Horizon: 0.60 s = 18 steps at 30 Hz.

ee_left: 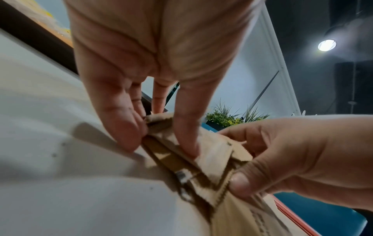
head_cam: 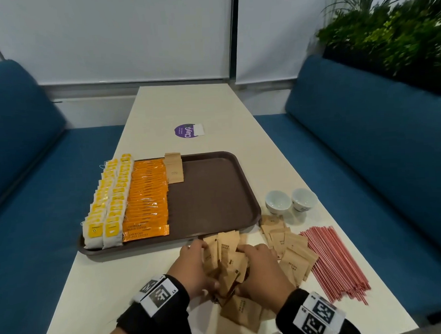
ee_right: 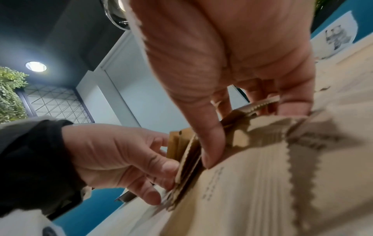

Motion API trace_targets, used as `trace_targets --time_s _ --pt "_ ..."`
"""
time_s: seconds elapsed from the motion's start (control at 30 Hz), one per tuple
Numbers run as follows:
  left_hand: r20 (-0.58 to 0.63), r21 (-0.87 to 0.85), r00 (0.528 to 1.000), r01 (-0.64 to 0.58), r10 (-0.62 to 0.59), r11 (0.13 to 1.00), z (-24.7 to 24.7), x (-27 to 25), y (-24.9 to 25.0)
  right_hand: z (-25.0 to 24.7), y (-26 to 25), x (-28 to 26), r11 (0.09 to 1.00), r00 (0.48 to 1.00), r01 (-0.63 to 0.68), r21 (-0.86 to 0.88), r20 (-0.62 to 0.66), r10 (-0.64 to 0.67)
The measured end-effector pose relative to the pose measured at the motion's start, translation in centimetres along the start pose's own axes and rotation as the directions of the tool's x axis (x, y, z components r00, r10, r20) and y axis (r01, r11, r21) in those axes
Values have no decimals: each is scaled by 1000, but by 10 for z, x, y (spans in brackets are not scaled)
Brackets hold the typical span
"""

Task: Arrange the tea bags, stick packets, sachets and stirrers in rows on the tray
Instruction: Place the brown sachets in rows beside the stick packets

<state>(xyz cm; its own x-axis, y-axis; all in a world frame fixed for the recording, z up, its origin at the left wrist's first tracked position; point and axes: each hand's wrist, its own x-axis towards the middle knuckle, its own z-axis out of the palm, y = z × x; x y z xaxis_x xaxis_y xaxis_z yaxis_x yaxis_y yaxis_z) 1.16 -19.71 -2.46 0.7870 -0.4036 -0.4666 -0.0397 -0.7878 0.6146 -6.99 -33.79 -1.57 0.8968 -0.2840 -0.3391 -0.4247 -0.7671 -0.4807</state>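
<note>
Black sleeves [head_cam: 154, 316], checker-marked white wristbands [head_cam: 157, 295]

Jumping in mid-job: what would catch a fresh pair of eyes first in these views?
Both hands, left hand and right hand, pinch a bundle of brown sachets at the table's near edge. Behind them, the brown tray holds neat rows of yellow tea bags and orange coffee sticks on its left side. Red stirrers lie loose at right.

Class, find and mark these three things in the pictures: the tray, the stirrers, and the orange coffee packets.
tray [head_cam: 215, 192], head view, bare floor of the tray
stirrers [head_cam: 340, 262], head view, middle of the red bundle
coffee packets [head_cam: 148, 194], head view, middle of the orange row
</note>
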Motion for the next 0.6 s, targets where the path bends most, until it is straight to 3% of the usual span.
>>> trace_targets --time_s 0.27,0.37,0.6 --pt "-26 12 996 -89 89 996 14 -6 3 -2 -2 7 951 997 14 308 69 -37" --pt "-15 33 989 -144 145 989 18 -8 8 3 1 15 941 1000 14 337 20 -22" --pt "141 29 965 -228 222 973 13 -11 10 2 1 21 856 995 -83 509 4 95"
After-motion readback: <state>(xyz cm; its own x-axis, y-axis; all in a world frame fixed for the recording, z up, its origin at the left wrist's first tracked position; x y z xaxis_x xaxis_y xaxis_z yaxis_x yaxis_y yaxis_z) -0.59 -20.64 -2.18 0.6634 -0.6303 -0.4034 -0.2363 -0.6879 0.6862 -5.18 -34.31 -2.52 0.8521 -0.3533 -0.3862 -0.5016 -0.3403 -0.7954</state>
